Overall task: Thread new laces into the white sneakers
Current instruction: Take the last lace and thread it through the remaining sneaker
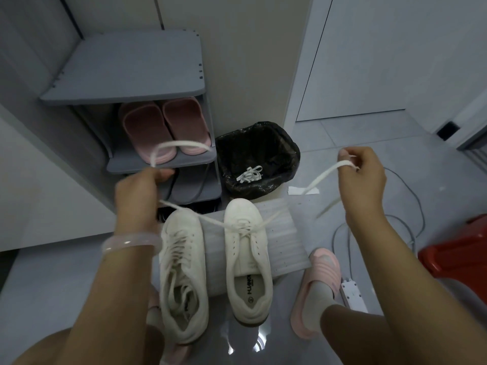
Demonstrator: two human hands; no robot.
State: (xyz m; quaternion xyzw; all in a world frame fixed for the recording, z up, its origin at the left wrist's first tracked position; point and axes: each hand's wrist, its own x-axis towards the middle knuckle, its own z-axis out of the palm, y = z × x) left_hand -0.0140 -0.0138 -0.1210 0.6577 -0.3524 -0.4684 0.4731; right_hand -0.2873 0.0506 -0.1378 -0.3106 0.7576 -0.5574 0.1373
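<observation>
I judge the left sneaker (181, 272) laced; on the right sneaker (247, 256), below my fingers, only the lowest eyelets, seemingly. Left hand (139, 191) and right hand (361, 175) each pinch a lace (320, 177) end.

"huano" (partly legible) on sneaker insole (249, 285)

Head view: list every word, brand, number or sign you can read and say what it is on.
"HUANQIU", uncertain, runs along the insole of the right white sneaker.
A round mark below it on that insole: too small to read.
Insole print in the left white sneaker: mostly hidden by laces, unreadable.
</observation>
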